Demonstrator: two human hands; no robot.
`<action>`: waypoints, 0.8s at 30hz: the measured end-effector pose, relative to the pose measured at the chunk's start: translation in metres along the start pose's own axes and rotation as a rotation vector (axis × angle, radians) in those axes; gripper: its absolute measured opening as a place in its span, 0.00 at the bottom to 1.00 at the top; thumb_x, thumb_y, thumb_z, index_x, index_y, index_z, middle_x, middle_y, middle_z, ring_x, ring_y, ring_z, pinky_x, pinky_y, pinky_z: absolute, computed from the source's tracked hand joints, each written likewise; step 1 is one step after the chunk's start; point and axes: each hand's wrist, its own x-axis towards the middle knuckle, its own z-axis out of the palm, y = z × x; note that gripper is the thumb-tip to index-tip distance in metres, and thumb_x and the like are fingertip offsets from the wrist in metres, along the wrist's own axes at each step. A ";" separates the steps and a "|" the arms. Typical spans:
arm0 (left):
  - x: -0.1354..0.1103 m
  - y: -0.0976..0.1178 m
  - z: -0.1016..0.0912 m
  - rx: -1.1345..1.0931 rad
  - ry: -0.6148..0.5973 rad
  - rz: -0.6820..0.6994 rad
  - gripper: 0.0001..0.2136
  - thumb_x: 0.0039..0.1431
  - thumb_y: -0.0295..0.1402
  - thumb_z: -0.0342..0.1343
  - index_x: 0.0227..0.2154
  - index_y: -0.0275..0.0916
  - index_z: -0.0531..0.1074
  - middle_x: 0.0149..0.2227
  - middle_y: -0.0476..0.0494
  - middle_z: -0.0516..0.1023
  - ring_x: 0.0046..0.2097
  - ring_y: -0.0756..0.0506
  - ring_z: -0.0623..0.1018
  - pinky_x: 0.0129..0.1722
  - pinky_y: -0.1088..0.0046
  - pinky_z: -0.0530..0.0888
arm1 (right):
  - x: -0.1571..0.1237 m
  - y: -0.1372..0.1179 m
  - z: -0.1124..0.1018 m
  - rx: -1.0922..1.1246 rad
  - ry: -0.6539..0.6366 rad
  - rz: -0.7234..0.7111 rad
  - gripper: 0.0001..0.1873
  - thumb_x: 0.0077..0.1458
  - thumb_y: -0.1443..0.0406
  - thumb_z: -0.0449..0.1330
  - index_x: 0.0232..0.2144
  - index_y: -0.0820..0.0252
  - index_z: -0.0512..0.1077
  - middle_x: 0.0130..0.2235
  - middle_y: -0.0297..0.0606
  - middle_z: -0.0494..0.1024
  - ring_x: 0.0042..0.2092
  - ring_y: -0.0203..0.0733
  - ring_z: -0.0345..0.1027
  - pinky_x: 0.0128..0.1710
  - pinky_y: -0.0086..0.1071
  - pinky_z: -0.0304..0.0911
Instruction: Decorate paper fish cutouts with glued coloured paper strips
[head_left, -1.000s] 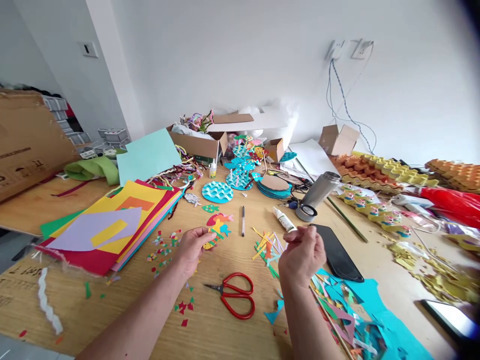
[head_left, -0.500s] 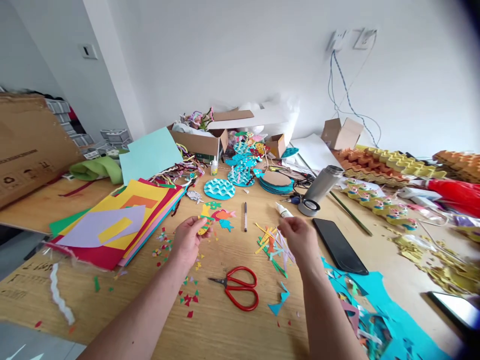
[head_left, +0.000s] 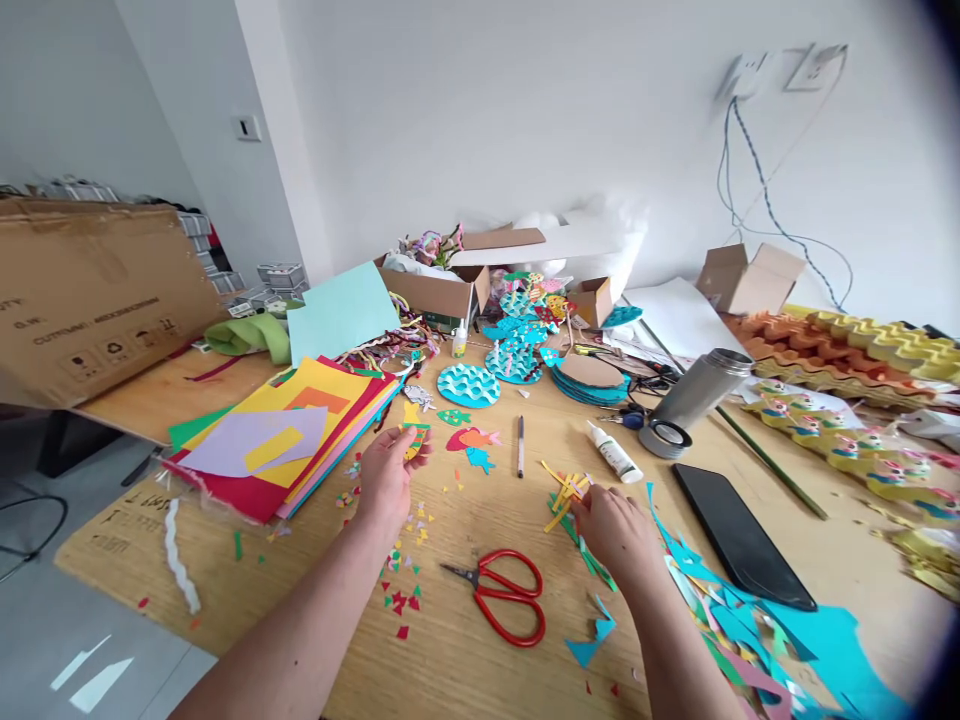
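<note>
Pinched in my left hand (head_left: 386, 480) is a yellow paper fish (head_left: 415, 444) with green bands, partly covered by the fingers. My right hand (head_left: 619, 530) reaches down onto a small heap of coloured paper strips (head_left: 559, 512), its fingertips closed together on them. Just beyond that hand lies a white glue bottle (head_left: 616, 453) on its side. Ahead of my left hand are more paper fish: a red and orange one (head_left: 471, 439), a blue one (head_left: 480, 459) and a green one (head_left: 454, 416). Red-handled scissors (head_left: 517, 605) lie between my forearms.
A pen (head_left: 520, 447) lies mid-table. To the left is a stack of coloured paper (head_left: 247, 480). To the right are a phone (head_left: 742, 535), a steel flask (head_left: 701, 390) and blue paper scraps (head_left: 817, 640). Tiny paper bits (head_left: 401, 600) are scattered by my left forearm.
My right hand has come down from beside the glue bottle onto the paper strips. My left hand still holds the yellow fish. The view has turned to the left.
</note>
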 end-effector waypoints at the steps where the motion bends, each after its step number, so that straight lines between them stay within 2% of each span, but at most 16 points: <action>1: 0.000 -0.001 0.001 0.015 -0.015 -0.019 0.13 0.39 0.36 0.66 0.26 0.35 0.70 0.27 0.46 0.78 0.28 0.50 0.77 0.27 0.77 0.69 | 0.000 0.000 0.001 -0.001 -0.007 -0.003 0.10 0.57 0.66 0.52 0.29 0.63 0.72 0.33 0.51 0.78 0.41 0.52 0.70 0.41 0.37 0.57; 7: -0.006 -0.010 0.004 0.101 -0.127 -0.138 0.13 0.35 0.33 0.67 0.25 0.33 0.73 0.26 0.45 0.77 0.27 0.47 0.78 0.24 0.76 0.71 | 0.000 -0.001 0.001 0.038 -0.034 0.018 0.11 0.56 0.66 0.51 0.25 0.60 0.69 0.31 0.49 0.78 0.38 0.49 0.71 0.36 0.35 0.57; 11: -0.010 -0.012 0.006 0.135 -0.193 -0.187 0.13 0.35 0.34 0.68 0.23 0.32 0.73 0.26 0.44 0.77 0.26 0.46 0.78 0.24 0.75 0.72 | 0.000 0.002 -0.007 0.092 -0.062 0.036 0.12 0.55 0.65 0.51 0.21 0.57 0.67 0.27 0.43 0.78 0.32 0.45 0.71 0.29 0.31 0.56; 14: -0.013 -0.012 0.006 0.176 -0.254 -0.229 0.13 0.36 0.35 0.67 0.25 0.32 0.74 0.26 0.43 0.77 0.26 0.46 0.78 0.24 0.75 0.72 | -0.001 0.007 -0.015 0.180 -0.100 0.082 0.12 0.51 0.62 0.52 0.18 0.55 0.65 0.22 0.37 0.75 0.26 0.42 0.69 0.23 0.30 0.53; 17: -0.016 -0.013 0.007 0.226 -0.307 -0.255 0.13 0.38 0.35 0.66 0.27 0.33 0.74 0.26 0.44 0.77 0.26 0.46 0.78 0.24 0.75 0.72 | -0.004 0.015 -0.020 0.303 -0.079 0.101 0.10 0.47 0.63 0.54 0.16 0.55 0.63 0.19 0.35 0.73 0.24 0.40 0.65 0.22 0.30 0.51; 21: -0.020 -0.013 0.008 0.270 -0.378 -0.280 0.12 0.39 0.36 0.66 0.26 0.34 0.74 0.27 0.43 0.78 0.26 0.47 0.78 0.25 0.75 0.72 | -0.007 0.025 -0.022 0.513 -0.026 0.086 0.02 0.42 0.65 0.56 0.22 0.56 0.65 0.20 0.32 0.72 0.23 0.39 0.64 0.23 0.30 0.52; 24: -0.023 -0.014 0.008 0.297 -0.408 -0.298 0.13 0.40 0.37 0.65 0.26 0.33 0.74 0.28 0.42 0.78 0.27 0.46 0.78 0.25 0.75 0.71 | -0.008 0.029 -0.023 0.750 -0.064 0.083 0.09 0.44 0.62 0.57 0.31 0.57 0.66 0.21 0.30 0.71 0.24 0.39 0.65 0.24 0.31 0.55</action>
